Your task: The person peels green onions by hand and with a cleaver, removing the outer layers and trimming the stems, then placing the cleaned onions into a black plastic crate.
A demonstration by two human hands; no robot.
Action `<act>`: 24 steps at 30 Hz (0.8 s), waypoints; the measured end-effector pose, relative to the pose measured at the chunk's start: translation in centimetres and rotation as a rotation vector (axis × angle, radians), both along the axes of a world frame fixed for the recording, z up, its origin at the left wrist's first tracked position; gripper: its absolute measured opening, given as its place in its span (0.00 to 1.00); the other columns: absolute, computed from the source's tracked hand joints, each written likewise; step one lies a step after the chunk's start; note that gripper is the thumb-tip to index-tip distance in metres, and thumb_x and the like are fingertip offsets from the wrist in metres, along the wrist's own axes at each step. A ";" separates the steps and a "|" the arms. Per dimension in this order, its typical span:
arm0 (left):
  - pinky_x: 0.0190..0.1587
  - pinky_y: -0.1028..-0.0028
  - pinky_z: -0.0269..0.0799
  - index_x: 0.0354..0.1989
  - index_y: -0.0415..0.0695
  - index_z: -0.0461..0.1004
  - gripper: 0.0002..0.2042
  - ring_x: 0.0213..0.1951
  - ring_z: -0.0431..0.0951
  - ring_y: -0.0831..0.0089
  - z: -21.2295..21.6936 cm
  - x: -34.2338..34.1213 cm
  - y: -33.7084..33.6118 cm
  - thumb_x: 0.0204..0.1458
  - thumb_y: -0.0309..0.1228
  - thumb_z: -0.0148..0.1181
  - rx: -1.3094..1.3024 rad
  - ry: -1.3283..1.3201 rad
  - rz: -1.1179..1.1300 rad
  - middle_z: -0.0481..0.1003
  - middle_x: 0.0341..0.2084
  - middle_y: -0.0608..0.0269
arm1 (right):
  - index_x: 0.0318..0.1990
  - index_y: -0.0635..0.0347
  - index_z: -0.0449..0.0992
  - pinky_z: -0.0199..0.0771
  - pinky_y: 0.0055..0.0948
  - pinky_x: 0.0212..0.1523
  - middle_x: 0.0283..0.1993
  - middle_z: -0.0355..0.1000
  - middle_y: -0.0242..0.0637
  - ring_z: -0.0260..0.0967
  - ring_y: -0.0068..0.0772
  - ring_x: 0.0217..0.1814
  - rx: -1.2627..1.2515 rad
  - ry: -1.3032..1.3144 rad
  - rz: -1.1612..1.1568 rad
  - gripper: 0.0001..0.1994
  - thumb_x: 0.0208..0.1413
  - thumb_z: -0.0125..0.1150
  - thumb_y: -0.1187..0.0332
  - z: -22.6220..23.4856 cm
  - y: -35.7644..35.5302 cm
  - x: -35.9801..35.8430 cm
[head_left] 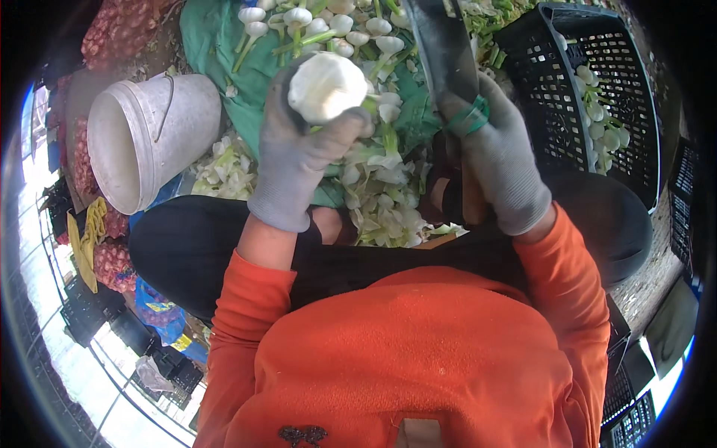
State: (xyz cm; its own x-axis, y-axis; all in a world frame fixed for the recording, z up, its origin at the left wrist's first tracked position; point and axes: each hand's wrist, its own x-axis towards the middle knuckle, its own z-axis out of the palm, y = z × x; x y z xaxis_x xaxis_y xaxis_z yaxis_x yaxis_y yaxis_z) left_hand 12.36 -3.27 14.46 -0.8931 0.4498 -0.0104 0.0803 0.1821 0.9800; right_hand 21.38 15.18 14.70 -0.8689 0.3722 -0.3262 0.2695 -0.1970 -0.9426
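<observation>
A: Item one, your left hand (pixel 295 160)?

B: Grey knit glove, fingers clenched round a white garlic bulb (pixel 326 86), held up in the middle of the view with its rounded end toward you.

A: Item two, your right hand (pixel 502 160)?

B: Same grey glove, closed tight on the handle of a large knife (pixel 442 48). A green band wraps the handle where your fingers meet it. The dark blade runs far and slightly left, its edge just beside the bulb, not touching it as far as can be told.

A: Under the hands?

B: A heap of pale trimmed skins and stalk pieces (pixel 381 201) between your knees, lying on a green cloth (pixel 213 41).

A: Farther out?

B: More untrimmed garlic with green stems (pixel 328 26) at the far side of the cloth. A white bucket (pixel 153 138) lies tipped on its side at the left, mouth toward the near left. A black slotted crate (pixel 590 89) stands at the right, holding some white bulbs. Red mesh sacks (pixel 119 30) sit at the far left.
</observation>
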 end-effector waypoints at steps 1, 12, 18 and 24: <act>0.49 0.72 0.74 0.59 0.41 0.60 0.35 0.47 0.75 0.71 0.7 0.3 0.0 0.43 0.32 0.72 0.139 -0.185 0.036 0.71 0.47 0.58 | 0.50 0.65 0.69 0.64 0.18 0.27 0.31 0.69 0.29 0.62 0.18 0.26 0.101 -0.029 0.065 0.13 0.60 0.55 0.69 0.5 0.2 0.3; 0.49 0.69 0.75 0.57 0.38 0.61 0.23 0.50 0.72 0.70 1.6 -0.4 -0.1 0.52 0.29 0.55 0.415 -0.554 0.082 0.67 0.50 0.58 | 0.42 0.65 0.69 0.69 0.39 0.30 0.29 0.71 0.52 0.68 0.57 0.30 0.888 0.211 -0.120 0.09 0.58 0.55 0.70 -0.9 1.4 -0.1; 0.47 0.73 0.73 0.53 0.38 0.67 0.23 0.46 0.74 0.73 -3.6 -4.7 -3.7 0.50 0.36 0.60 -0.079 -0.592 0.048 0.72 0.43 0.60 | 0.49 0.61 0.71 0.51 0.16 0.12 0.27 0.68 0.28 0.55 0.16 0.12 0.109 0.036 -0.236 0.15 0.59 0.54 0.63 1.7 3.2 -0.4; 0.51 0.65 0.71 0.55 0.39 0.68 0.33 0.47 0.76 0.56 -11.8 -8.8 -5.6 0.42 0.48 0.64 -0.872 -0.172 -0.194 0.74 0.43 0.52 | 0.49 0.62 0.71 0.53 0.14 0.15 0.27 0.69 0.29 0.59 0.16 0.16 0.051 -0.030 -0.254 0.15 0.58 0.54 0.64 3.6 3.4 -0.4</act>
State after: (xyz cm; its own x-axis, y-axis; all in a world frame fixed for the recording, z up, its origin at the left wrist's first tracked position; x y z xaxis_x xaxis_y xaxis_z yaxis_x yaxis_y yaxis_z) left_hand 3.60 -8.84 2.68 -0.7573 0.3617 -0.5438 0.0518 0.8633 0.5020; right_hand 20.95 18.57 18.34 -0.7357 0.5939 -0.3257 0.2456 -0.2142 -0.9454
